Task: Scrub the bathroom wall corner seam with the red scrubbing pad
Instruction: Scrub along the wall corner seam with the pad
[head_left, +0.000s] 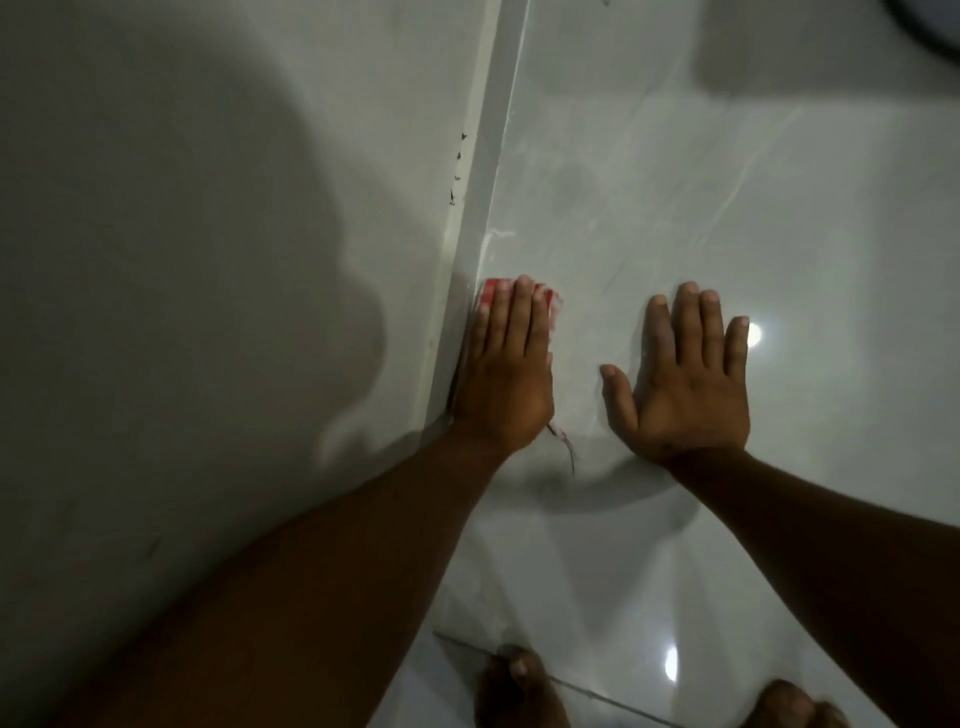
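Observation:
The corner seam (480, 171) runs as a pale strip from the top middle down to my left wrist, between a shadowed left wall and a glossy tiled right wall. My left hand (506, 369) lies flat on the red scrubbing pad (492, 289) and presses it against the tile right beside the seam. Only the pad's top edge shows past my fingertips. My right hand (685, 379) rests flat on the glossy tile to the right, fingers spread, holding nothing.
Small dark specks (457, 166) dot the left wall beside the seam above the pad. A thin dark thread (563, 444) hangs below my left hand. Two bare feet (519, 686) stand on the tiled floor at the bottom. A dark round rim (930, 26) shows at top right.

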